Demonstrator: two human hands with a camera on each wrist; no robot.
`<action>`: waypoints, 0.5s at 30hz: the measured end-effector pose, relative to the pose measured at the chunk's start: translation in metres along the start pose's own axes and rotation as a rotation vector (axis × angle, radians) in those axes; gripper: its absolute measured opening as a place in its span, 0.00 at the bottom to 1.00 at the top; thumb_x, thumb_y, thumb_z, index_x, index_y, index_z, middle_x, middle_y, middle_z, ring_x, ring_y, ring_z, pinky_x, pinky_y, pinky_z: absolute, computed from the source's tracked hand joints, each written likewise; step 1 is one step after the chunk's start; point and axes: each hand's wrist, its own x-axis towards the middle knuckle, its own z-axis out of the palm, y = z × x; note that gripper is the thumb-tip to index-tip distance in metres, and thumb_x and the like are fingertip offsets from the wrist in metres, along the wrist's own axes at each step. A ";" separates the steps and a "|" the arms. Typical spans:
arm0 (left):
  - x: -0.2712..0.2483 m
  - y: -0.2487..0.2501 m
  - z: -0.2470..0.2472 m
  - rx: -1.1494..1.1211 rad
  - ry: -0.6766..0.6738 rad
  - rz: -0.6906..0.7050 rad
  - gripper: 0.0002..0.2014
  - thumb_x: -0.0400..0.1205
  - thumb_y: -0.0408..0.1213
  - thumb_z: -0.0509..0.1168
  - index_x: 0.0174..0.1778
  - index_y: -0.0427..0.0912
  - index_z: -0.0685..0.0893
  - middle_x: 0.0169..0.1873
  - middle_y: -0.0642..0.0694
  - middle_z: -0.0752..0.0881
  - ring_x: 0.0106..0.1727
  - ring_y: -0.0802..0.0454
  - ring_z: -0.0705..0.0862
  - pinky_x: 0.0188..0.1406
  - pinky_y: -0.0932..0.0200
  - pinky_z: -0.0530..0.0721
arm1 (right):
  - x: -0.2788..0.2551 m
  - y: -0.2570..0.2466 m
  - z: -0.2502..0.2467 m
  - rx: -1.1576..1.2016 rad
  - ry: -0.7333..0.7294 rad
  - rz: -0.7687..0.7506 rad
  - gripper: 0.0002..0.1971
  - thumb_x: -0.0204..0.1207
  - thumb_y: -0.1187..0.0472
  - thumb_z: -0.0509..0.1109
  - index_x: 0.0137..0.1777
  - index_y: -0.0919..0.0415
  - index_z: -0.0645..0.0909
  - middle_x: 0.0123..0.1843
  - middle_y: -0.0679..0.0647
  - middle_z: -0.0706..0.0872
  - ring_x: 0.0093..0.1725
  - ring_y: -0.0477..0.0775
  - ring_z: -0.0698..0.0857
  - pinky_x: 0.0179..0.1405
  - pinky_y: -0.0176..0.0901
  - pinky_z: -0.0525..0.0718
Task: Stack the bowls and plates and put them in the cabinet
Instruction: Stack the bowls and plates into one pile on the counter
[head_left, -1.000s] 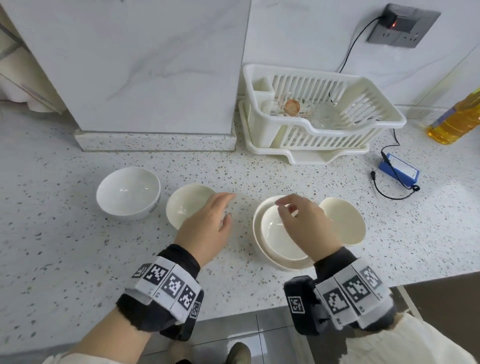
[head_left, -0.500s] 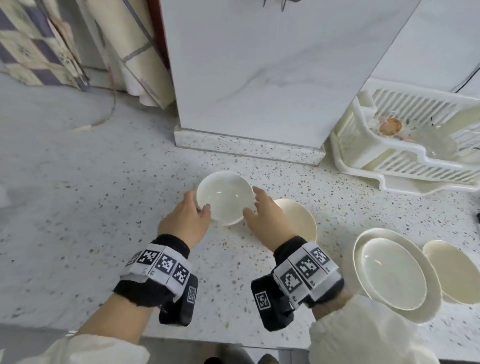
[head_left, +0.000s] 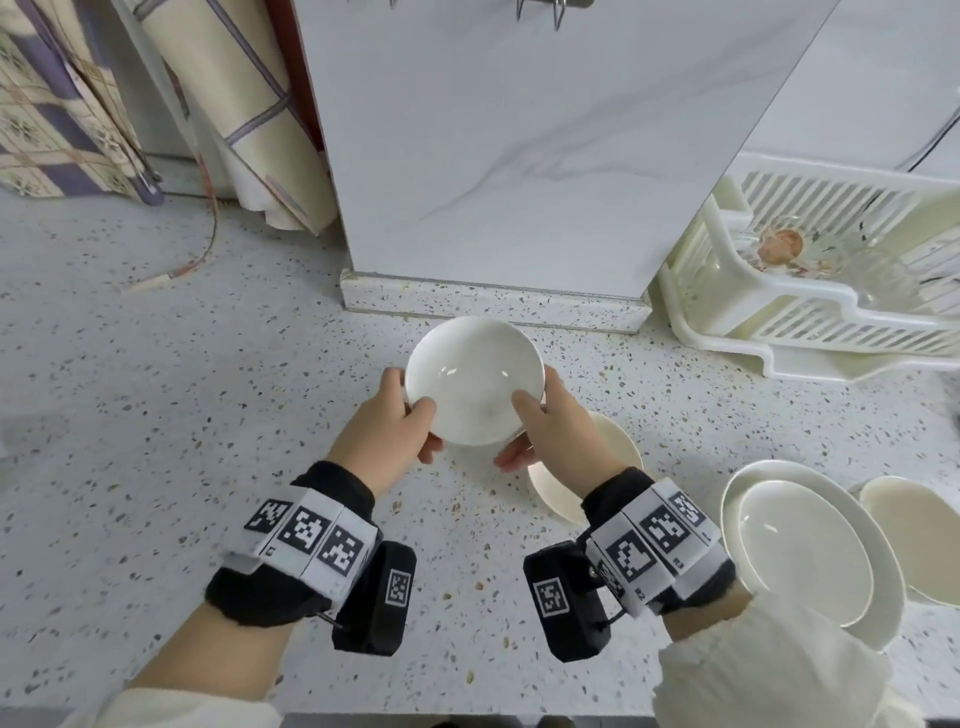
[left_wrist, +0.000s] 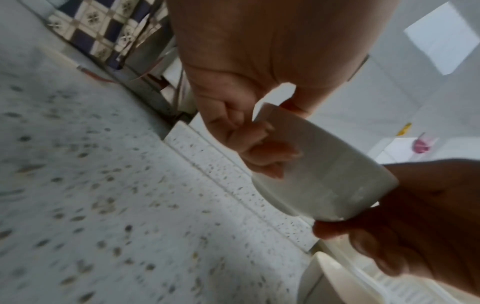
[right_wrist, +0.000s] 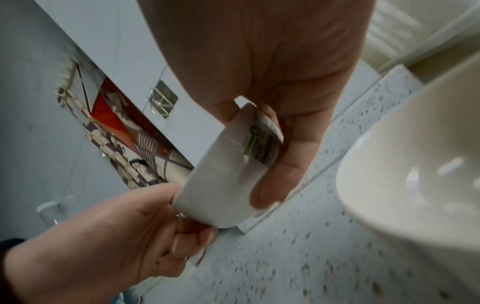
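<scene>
Speckled desk (head_left: 156, 467), marble column behind. Both hands clamped on white bowl (head_left: 474, 380): left hand (head_left: 387, 415) on left rim, right hand (head_left: 553, 431) on right rim, bowl lifted clear above desk. Cream bowl (head_left: 613, 447) just right, beneath right hand; stacked plates (head_left: 810, 551) further right. Risks: glazed rim slipping from thumbs; bowl clipping cream bowl's rim on lowering, chipping; off-centre nesting, stack tilting.

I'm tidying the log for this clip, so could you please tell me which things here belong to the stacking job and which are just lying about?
Job:
white bowl, gripped by left hand and right hand
cream dish beneath
stacked plates
cream bowl

Lying about:
dish rack
rolled mats
loose cable
</scene>
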 end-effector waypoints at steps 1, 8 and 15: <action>-0.003 0.008 0.001 0.009 -0.005 0.036 0.16 0.81 0.37 0.53 0.65 0.41 0.66 0.33 0.46 0.87 0.27 0.53 0.81 0.25 0.62 0.73 | -0.004 -0.001 -0.009 0.008 -0.003 -0.006 0.19 0.82 0.59 0.51 0.73 0.56 0.61 0.34 0.59 0.85 0.28 0.62 0.86 0.37 0.51 0.90; -0.022 0.065 0.048 0.108 -0.123 0.222 0.15 0.81 0.40 0.55 0.63 0.45 0.68 0.32 0.49 0.87 0.29 0.54 0.82 0.28 0.62 0.73 | -0.049 0.027 -0.083 0.055 0.098 0.000 0.14 0.83 0.60 0.50 0.67 0.61 0.66 0.28 0.56 0.83 0.20 0.54 0.79 0.19 0.38 0.80; -0.042 0.108 0.133 0.142 -0.252 0.358 0.12 0.80 0.42 0.58 0.59 0.47 0.72 0.32 0.46 0.91 0.30 0.51 0.84 0.43 0.51 0.83 | -0.105 0.082 -0.154 0.105 0.326 0.066 0.12 0.83 0.61 0.52 0.61 0.64 0.70 0.25 0.56 0.80 0.16 0.48 0.73 0.14 0.32 0.71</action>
